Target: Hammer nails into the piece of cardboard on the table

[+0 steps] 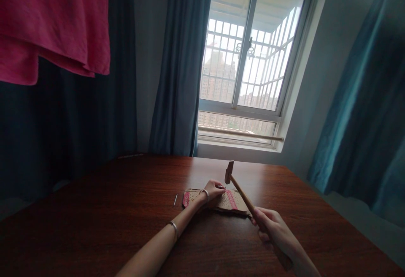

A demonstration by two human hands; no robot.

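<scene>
Lower right: right hand point(276, 227), wrapped round hammer point(241, 192). Lower centre: left hand point(214, 188), grip unclear; cardboard point(224, 204), partly dotted, right end plainer.

Head cam: worn up top, looking forward and kinda down
Table point(95, 234): close, below
Window point(253, 53): farther back, tilted

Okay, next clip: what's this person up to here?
The person's right hand grips a hammer by its wooden handle, the head raised clear of the table. The left hand is at a flat, dotted brown board with pink bands, fingertips drawn together; whether they pinch anything is too small to tell. A thin rod lies left of the board.
</scene>
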